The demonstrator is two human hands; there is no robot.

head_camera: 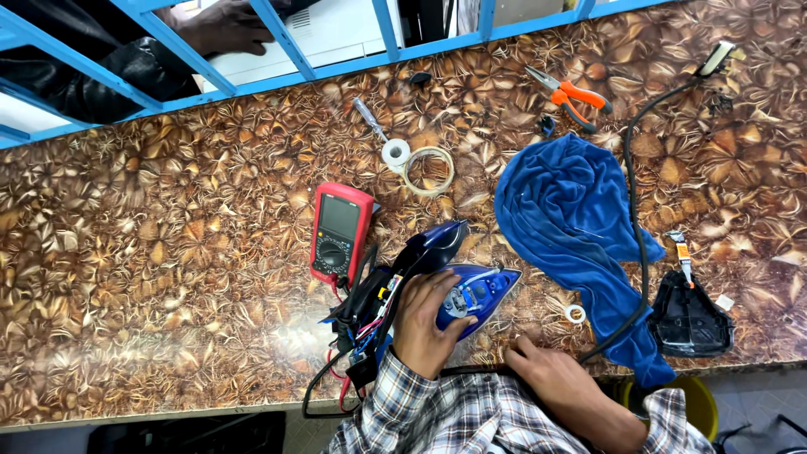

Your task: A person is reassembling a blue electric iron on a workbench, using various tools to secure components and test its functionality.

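Observation:
A blue clothes iron (479, 290) lies partly taken apart near the table's front edge, with its dark blue handle shell (433, 244) lifted and coloured wires (370, 324) showing at its rear. My left hand (429, 324) grips the iron's body from behind. My right hand (546, 370) rests at the table's edge with its fingers curled over the black cord (635, 210). That cord runs up past a blue cloth (572, 219) to the plug (717, 59) at the far right.
A red multimeter (340, 231) lies left of the iron. Two tape rolls (416, 164) and a screwdriver (368, 118) lie behind it. Orange-handled pliers (576, 97) lie at the back. A black cover (689, 315), a small white roll (575, 314) and another person's hand (223, 25) are also in view.

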